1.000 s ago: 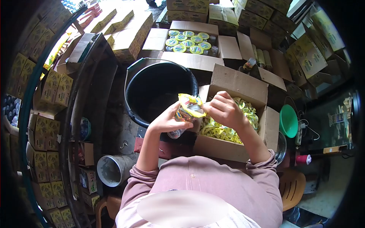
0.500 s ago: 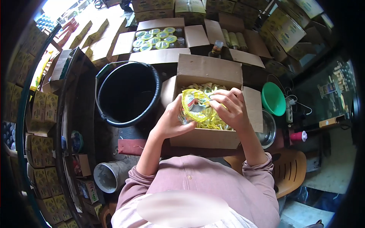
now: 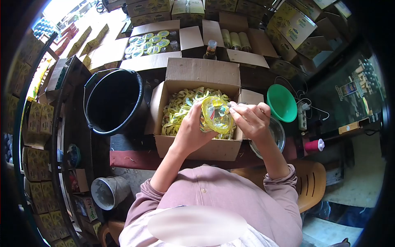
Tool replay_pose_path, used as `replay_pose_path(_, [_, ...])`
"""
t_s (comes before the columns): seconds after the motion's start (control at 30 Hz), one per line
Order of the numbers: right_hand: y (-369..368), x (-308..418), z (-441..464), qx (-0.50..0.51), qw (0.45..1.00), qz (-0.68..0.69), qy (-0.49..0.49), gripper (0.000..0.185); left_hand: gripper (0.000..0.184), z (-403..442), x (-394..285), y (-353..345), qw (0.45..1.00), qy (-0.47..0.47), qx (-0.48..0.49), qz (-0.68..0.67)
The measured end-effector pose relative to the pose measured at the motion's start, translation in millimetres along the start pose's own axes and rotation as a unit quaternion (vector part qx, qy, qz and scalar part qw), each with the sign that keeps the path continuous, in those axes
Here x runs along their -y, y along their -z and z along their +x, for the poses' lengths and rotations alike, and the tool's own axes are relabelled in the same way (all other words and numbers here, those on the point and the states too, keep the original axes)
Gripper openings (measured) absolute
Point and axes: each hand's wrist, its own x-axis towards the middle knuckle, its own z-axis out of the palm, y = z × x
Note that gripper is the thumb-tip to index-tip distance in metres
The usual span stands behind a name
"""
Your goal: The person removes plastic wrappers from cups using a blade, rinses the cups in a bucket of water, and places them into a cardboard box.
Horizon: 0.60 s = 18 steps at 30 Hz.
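My left hand (image 3: pixel 193 125) is wrapped around a clear round jar (image 3: pixel 217 114) with yellow plastic wrap (image 3: pixel 209 126) about its rim, its round end tilted up toward me. At the jar's right edge, the fingers of my right hand (image 3: pixel 252 118) are pinched together on the edge of the wrap; the fingertips partly hide what is between them. Below both hands stands an open cardboard box (image 3: pixel 197 147), filled with crumpled yellow plastic strips (image 3: pixel 175 108).
A black bucket (image 3: pixel 141 96) stands left of the box. To the right are a green bowl (image 3: pixel 282 103), a metal bowl (image 3: pixel 281 142) and a pink thread spool (image 3: pixel 313 145). Behind lie a carton of yellow-topped jars (image 3: pixel 150 43) and a small bottle (image 3: pixel 211 48).
The view has shifted, so the box and bucket appear further left. My hands and the jar now sit over the box's right side, and my right fingers have drawn slightly outward to the jar's edge.
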Motion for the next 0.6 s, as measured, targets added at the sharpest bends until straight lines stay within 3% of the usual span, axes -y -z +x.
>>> replay_pose_path(0.23, [-8,-22,-14,0.024,0.999,0.013,0.018,0.010,0.069,11,-4,-15,0.999,0.005,-0.020,0.030])
replay_pose_path(0.6, [-31,-41,-17,0.010,0.997,0.071,0.023,0.014,0.070,14,15,-26,0.996,0.091,0.011,0.006])
